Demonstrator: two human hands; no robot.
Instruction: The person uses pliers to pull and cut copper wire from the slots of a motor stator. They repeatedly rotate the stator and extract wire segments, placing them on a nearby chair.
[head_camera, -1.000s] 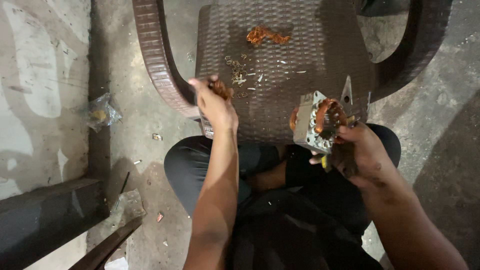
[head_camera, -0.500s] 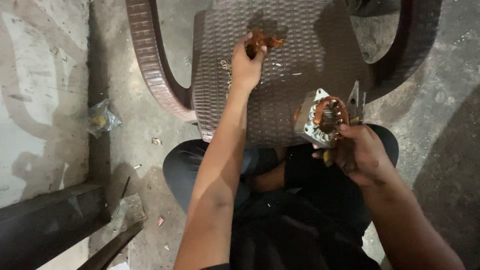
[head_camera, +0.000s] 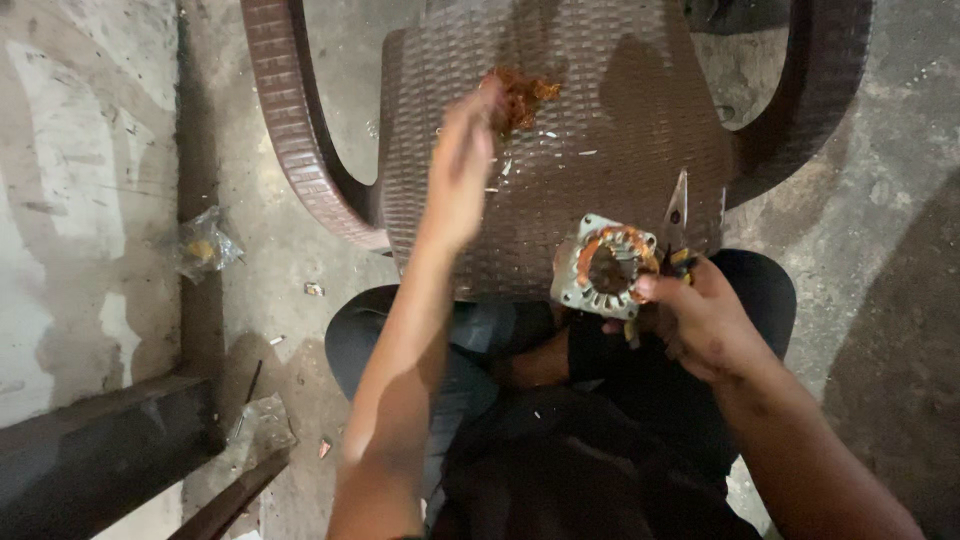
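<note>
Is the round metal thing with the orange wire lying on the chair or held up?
Held up: the right hand grips the motor part at the chair seat's front edge.

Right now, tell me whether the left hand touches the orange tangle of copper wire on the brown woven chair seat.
Cannot tell: in the head view the blurred left hand overlaps the wire tangle.

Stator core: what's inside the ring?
Copper windings line the stator; its centre bore is dark and looks hollow. The right hand covers its lower right edge; the back is unseen.
</note>
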